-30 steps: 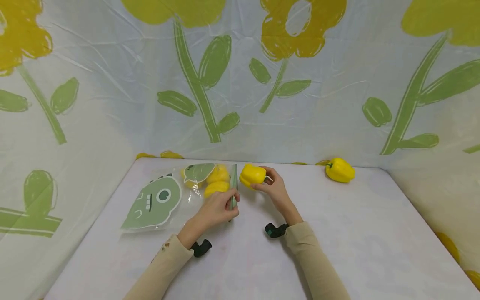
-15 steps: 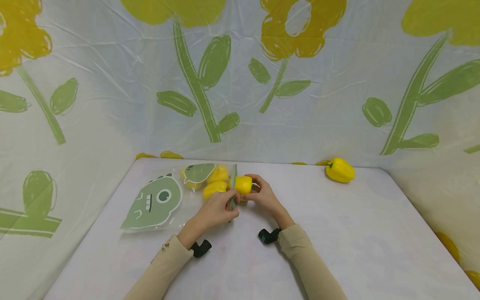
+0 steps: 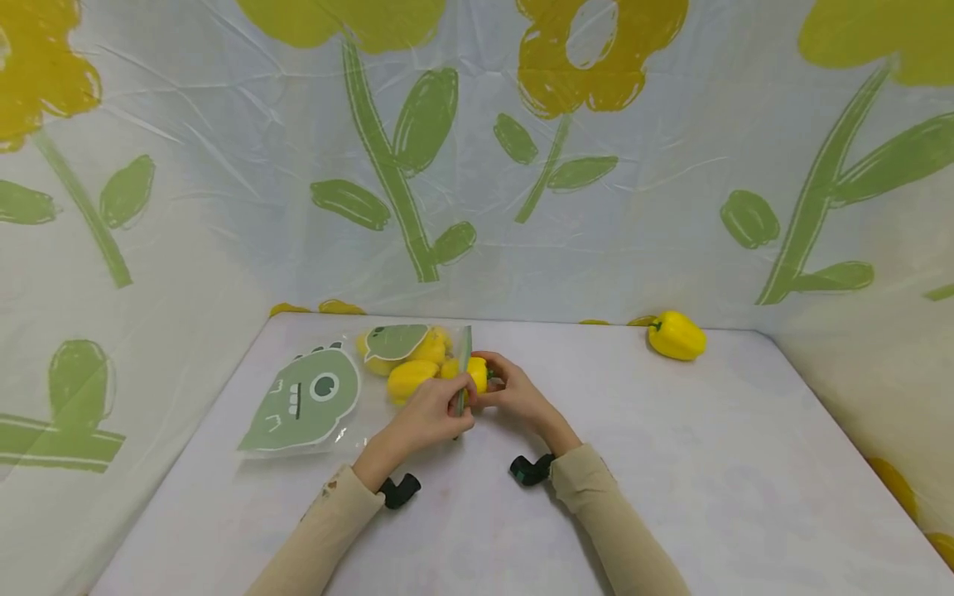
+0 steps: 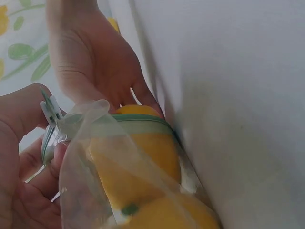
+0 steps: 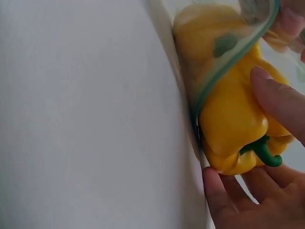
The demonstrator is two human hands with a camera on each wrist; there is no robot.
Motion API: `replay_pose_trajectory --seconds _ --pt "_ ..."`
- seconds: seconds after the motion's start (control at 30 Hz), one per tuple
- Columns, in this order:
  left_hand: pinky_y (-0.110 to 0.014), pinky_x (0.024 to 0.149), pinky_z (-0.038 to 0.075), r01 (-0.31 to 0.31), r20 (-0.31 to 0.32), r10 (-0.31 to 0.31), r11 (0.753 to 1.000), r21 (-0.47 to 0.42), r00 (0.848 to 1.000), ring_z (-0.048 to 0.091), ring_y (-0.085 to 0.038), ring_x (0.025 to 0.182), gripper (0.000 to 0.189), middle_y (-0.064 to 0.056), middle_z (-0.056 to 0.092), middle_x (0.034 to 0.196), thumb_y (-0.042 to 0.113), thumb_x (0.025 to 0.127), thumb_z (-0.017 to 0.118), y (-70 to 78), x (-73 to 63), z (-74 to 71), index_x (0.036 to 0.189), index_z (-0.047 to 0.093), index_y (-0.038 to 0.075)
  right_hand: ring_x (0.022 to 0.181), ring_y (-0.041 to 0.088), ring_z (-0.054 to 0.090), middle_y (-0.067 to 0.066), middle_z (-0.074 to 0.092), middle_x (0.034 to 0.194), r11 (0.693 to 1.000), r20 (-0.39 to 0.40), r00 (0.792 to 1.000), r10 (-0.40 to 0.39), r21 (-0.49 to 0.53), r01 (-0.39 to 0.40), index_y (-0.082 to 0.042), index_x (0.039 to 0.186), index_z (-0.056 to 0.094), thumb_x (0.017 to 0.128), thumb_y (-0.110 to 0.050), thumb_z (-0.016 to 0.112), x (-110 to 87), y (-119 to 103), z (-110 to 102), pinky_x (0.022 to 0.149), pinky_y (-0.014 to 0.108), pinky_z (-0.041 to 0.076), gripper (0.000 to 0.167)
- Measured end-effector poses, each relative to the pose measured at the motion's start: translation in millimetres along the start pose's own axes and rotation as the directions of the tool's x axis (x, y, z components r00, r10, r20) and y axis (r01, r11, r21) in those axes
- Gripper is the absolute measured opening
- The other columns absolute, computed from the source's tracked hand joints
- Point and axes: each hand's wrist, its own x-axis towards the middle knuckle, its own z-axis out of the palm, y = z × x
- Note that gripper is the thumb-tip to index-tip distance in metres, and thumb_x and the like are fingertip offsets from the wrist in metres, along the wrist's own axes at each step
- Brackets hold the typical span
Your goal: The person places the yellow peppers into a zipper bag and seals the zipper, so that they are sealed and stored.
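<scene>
A clear zip bag [image 3: 368, 414] printed with a green dinosaur face lies flat, its green-edged mouth facing right. My left hand [image 3: 432, 410] pinches the near side of that mouth, beside a white slider [image 4: 50, 112] visible in the left wrist view. A yellow bell pepper [image 5: 233, 114] sits partway through the opening, its green stem [image 5: 262, 150] pointing outward. My right hand [image 3: 519, 397] grips its stem end, with the thumb on one side and fingers on the other. Several yellow peppers [image 3: 411, 381] lie inside the bag, partly covered by a printed green shape.
Another yellow bell pepper [image 3: 676, 335] lies at the back right of the white table [image 3: 745, 463]. Behind the table hangs a flower-printed cloth [image 3: 633, 215]. Dark wrist cameras [image 3: 531, 470] sit beneath both wrists.
My right hand has moved left and slightly nearer, carrying the pepper from outside the bag into its mouth. Inside, the near pepper has shifted left. The left hand keeps its place.
</scene>
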Motion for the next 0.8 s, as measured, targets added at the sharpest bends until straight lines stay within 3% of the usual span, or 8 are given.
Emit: replay_pose_trajectory --seconds 0.23,0.47,0.8 --pt "-0.02 0.048 0.033 -0.014 -0.006 0.014 1.0 -0.007 1.0 0.039 -0.003 0.05 0.021 0.01 0.044 0.058 0.004 0.076 0.07 -1.3 0.9 1.0 0.093 0.06 0.012 0.126 0.032 0.053 0.017 0.046 0.145 0.999 0.075 0.997 0.011 0.041 -0.014 -0.005 0.147 0.039 0.081 -0.002 0.075 -1.9 -3 -2 0.105 0.042 0.042 0.076" --pt "-0.02 0.048 0.032 -0.005 0.003 0.005 1.0 -0.01 1.0 0.038 -0.003 0.05 0.021 0.009 0.043 0.058 0.006 0.076 0.071 -0.9 1.7 0.4 0.095 0.062 0.009 0.102 0.032 0.062 0.02 0.057 0.127 0.999 0.029 0.999 0.021 0.043 -0.022 0.001 0.134 0.055 0.082 -0.002 0.073 -6.1 -1 -15 0.084 0.034 0.053 0.055" --pt "-0.02 0.051 0.033 -0.024 0.018 0.025 0.999 -0.042 1.0 0.039 -0.004 0.053 0.02 0.009 0.043 0.06 0.002 0.075 0.067 -1.4 0.8 1.4 0.093 0.06 0.009 0.081 0.016 0.067 0.028 0.065 0.104 0.993 0.028 0.996 -0.08 0.09 0.077 0.006 0.13 0.052 0.086 0.004 0.068 -2.2 3 -1 0.077 0.03 0.055 0.047"
